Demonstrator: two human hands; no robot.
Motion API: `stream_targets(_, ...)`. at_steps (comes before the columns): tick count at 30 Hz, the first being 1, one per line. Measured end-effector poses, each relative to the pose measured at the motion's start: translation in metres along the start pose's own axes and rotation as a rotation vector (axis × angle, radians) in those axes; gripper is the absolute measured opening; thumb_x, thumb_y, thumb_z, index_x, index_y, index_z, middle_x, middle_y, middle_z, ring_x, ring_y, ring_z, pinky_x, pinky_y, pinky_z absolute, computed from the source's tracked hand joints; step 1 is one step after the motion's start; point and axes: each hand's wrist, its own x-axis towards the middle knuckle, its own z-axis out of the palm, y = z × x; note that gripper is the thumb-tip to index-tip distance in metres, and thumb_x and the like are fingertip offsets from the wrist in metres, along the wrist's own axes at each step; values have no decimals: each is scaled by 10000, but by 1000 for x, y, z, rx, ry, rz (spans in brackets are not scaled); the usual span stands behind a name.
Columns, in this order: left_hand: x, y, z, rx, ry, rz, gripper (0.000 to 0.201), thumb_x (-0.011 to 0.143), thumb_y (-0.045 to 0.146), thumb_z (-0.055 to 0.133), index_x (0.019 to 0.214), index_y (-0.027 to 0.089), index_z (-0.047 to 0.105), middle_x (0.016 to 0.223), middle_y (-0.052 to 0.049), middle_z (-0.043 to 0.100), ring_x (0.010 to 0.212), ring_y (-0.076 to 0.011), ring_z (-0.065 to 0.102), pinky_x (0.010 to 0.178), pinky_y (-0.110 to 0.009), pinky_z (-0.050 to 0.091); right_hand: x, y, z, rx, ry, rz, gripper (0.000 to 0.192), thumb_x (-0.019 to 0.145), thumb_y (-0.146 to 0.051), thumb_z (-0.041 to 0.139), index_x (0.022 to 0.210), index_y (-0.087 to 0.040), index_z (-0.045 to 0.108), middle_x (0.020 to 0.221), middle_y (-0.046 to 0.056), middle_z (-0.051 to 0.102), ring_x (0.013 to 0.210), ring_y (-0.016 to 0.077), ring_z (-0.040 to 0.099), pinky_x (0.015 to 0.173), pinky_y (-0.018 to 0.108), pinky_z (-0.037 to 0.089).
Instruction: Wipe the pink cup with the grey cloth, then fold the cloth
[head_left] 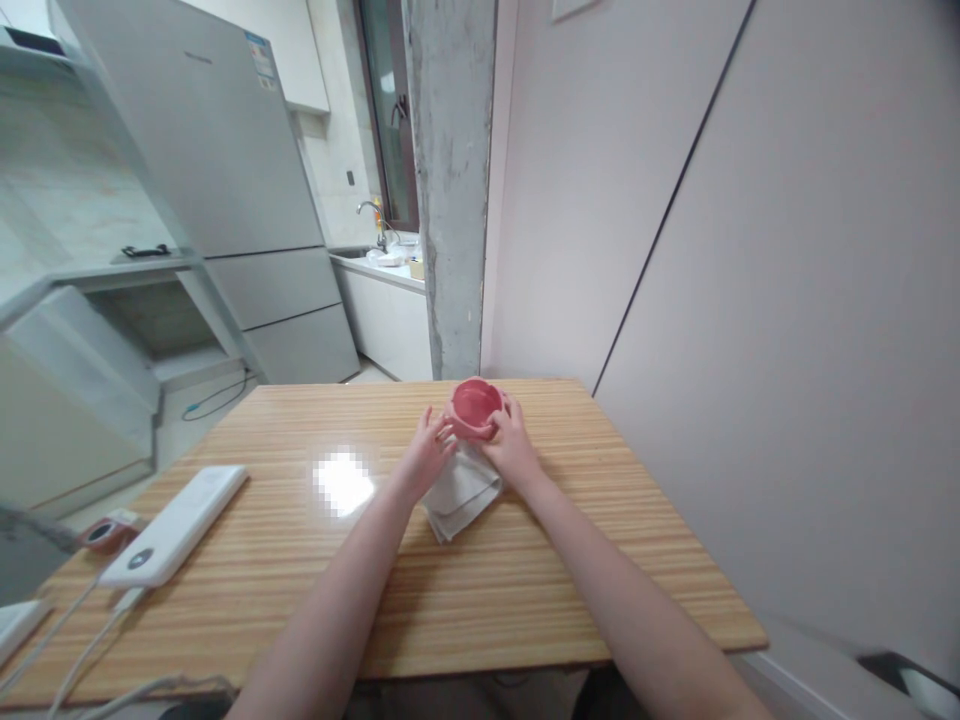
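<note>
A small red bowl (475,403) is tipped towards me near the far edge of the wooden table (300,560). My left hand (427,455) touches its left side with the fingertips. My right hand (511,443) grips its right side, thumb at the rim. A folded white cloth (459,492) lies on the table under and between my hands, just in front of the bowl.
A white power bank (176,524) with cables lies at the table's left. A small red object (105,531) sits at the left edge. The wall runs along the table's right side; a concrete pillar (450,180) and a fridge (225,180) stand beyond.
</note>
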Motion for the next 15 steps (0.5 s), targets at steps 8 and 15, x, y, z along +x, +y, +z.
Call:
stream_targets(8, -25, -3, -2, 1065, -445, 299, 229, 596, 321, 760, 739, 239, 601, 755, -20, 605, 744, -203, 543, 723, -294, 397, 11, 82, -62, -441, 421, 351, 246, 669, -313, 742, 750, -184, 549, 1359, 187, 383, 1266, 311, 410, 1064, 428, 318)
stream_targets(15, -25, -13, -3, 1155, -443, 350, 179, 600, 229, 687, 755, 243, 599, 814, -64, 632, 797, -241, 566, 717, -298, 386, 3, 102, -69, -482, 444, 469, 259, 632, -319, 750, 778, -164, 603, 1275, 197, 439, 1170, 316, 461, 1020, 412, 341)
